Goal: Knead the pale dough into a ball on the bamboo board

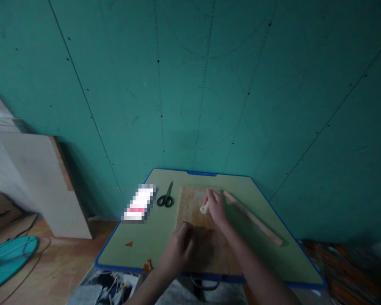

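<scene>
My right hand (214, 207) is closed around a small pale lump that looks like dough (204, 209), pressed against the upper part of a wooden board (193, 199). My left hand (181, 242) is curled into a loose fist at the board's left edge, and no object shows in it. To the right of the board lies a long, pale wooden stick (254, 217), set at a slant. Black-handled scissors (166, 200) rest left of the board, blades pointing away from me.
A green folding table (114, 254) with a blue rim carries everything. On its left lies a pixelated white and pink rectangle (139, 203). Small brown scraps (129, 244) are near the front left. A green wall (190, 84) rises behind. A white panel (47, 182) leans at left.
</scene>
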`<move>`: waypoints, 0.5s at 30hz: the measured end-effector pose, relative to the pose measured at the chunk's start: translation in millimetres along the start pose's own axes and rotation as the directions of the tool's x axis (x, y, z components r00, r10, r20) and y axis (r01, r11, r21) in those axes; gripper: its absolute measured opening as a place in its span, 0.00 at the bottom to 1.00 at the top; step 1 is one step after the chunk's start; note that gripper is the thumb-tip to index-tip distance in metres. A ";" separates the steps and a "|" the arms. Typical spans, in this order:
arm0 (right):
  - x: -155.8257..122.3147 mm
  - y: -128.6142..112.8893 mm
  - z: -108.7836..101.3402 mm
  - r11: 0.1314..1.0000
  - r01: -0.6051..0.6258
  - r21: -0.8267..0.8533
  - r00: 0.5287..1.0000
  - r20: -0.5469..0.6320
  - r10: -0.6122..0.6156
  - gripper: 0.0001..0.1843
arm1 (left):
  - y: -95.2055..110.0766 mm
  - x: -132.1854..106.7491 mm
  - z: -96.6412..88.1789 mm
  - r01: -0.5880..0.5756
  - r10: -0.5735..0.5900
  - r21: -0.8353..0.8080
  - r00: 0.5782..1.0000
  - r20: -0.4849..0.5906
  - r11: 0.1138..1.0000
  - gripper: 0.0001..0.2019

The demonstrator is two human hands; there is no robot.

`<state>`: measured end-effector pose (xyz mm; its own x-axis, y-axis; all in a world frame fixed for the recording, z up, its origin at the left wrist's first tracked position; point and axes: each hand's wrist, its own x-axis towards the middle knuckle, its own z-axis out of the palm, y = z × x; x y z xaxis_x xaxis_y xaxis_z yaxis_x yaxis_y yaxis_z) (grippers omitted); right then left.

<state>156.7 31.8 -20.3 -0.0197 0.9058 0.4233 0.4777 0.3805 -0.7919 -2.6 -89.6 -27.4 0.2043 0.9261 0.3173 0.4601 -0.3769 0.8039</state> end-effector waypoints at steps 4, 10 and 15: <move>-13.0 -2.4 -18.5 0.994 0.087 -0.070 0.993 0.091 -0.080 0.16 | -3.7 -0.5 2.2 -0.005 0.004 -0.050 1.000 -0.028 0.999 0.06; -12.7 -28.9 -33.5 0.837 0.404 -0.369 0.829 0.534 -0.164 0.19 | -1.4 0.6 0.8 -0.008 0.005 -0.064 0.999 -0.051 0.998 0.06; -21.4 -43.4 -28.8 0.708 0.491 -0.507 0.782 0.615 -0.102 0.12 | 0.6 1.0 0.7 0.025 -0.032 -0.103 0.997 -0.072 0.994 0.07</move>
<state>161.7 -9.4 17.7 -0.6042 0.7843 0.1406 0.7740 0.6196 -0.1301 -1.5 -88.8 -26.9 0.1267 0.9367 0.3264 0.3733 -0.3499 0.8592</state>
